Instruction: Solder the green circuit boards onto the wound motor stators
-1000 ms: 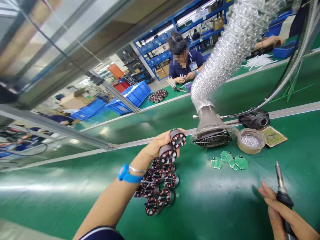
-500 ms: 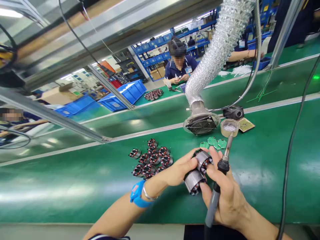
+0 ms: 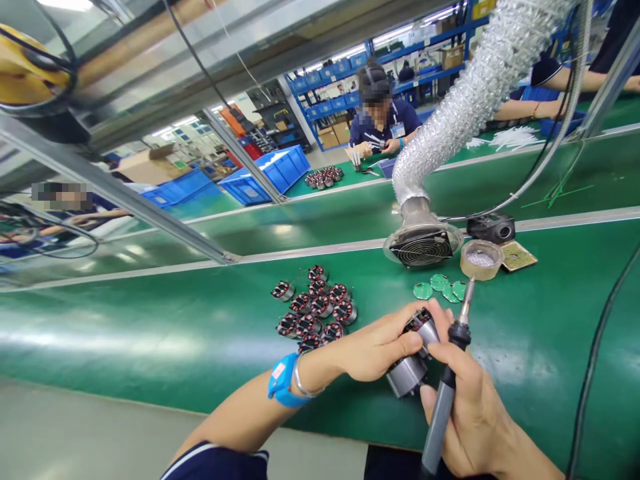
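Note:
My left hand [image 3: 383, 350] is closed around a motor stator [image 3: 426, 328], a grey metal ring with dark and red windings, its thumb lying on the ring's side. A second stator [image 3: 407, 375] sits just below the first, partly under my left hand, with the fingers of my right hand close to its lower edge. In my right hand [image 3: 477, 403] is a soldering iron [image 3: 441, 417], held slanting with its metal tip upward. Fingertips of the right hand also reach the upper stator. The contact points between the fingers and the stators are partly hidden.
Several stators [image 3: 320, 307] stand grouped on the green bench [image 3: 150, 333]. Green circuit boards [image 3: 423, 291] lie before a round solder dish [image 3: 481, 261] and a sponge tray [image 3: 520, 256]. A fume extractor fan [image 3: 423, 249] hangs behind. A black cable [image 3: 595, 353] drops at right. A co-worker [image 3: 383, 123] sits opposite.
My view has swung, so the bench items appear further right. The upper stator has turned, showing more of its wound end at the upper left. Both hands keep their holds.

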Tool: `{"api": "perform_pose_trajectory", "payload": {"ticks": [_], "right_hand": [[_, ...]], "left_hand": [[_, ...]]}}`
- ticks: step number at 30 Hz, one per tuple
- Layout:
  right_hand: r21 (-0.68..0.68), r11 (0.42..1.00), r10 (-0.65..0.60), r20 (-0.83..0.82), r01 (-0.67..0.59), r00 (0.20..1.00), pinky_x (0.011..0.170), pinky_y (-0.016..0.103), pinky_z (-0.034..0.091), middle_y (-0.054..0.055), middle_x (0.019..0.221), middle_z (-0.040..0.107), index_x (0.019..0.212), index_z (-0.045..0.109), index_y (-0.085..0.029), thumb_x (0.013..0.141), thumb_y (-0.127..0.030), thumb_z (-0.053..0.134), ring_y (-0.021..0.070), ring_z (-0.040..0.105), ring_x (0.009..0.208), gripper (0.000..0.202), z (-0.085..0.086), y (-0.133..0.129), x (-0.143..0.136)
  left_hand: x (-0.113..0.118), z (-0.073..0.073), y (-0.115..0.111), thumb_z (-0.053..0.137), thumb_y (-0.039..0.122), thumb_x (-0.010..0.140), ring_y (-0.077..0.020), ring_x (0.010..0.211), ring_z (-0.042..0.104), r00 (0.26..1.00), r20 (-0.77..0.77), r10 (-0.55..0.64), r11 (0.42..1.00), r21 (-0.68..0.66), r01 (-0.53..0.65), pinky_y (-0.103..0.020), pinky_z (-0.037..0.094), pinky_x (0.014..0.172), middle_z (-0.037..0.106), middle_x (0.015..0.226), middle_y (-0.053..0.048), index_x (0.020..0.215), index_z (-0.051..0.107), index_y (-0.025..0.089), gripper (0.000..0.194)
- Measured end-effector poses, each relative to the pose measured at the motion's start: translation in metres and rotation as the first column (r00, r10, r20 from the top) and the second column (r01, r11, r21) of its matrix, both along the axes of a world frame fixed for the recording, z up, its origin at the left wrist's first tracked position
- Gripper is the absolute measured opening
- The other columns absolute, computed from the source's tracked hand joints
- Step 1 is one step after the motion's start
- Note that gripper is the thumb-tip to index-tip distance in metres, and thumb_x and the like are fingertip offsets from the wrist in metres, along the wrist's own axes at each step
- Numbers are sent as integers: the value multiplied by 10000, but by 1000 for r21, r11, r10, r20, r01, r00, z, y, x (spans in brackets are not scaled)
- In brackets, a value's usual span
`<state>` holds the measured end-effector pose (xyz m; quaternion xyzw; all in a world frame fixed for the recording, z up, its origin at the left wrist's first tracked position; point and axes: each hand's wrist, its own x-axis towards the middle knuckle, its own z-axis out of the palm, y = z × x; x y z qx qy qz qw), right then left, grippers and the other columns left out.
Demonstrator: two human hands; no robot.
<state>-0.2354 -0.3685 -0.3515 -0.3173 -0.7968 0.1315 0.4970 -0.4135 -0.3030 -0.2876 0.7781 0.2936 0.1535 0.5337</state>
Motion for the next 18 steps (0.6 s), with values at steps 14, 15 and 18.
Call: {"api": "perform_pose_trajectory", "payload": {"ticks": [14,15,18], "right_hand": [[-86,911,-403,15,403,915,883,336,577,171,1254,647,1090,542,-154,873,-170,589,278,655,1114,223,-41,8,55],[-75,905,-416,35,418,908,869,339,586,157,1246,655,1099,547,-163,872,-179,592,280,657,1109,232,-44,10,54],[-76,899,-426,75,431,902,768,332,623,115,1235,669,1111,569,-208,851,-216,617,287,694,1029,265,-57,13,60]], "left_hand": [[-100,-21,229,423,401,931,-357,1250,505,523,-507,685,683,696,-219,-479,394,1037,458,1373,-244,1441,285,71,623],[-94,-30,247,442,397,925,-362,1228,524,516,-520,681,691,690,-216,-478,401,1023,456,1370,-252,1443,287,70,632],[-76,-54,282,490,389,907,-357,1183,559,527,-561,638,734,650,-198,-450,405,1006,472,1361,-254,1436,330,76,635]]}}
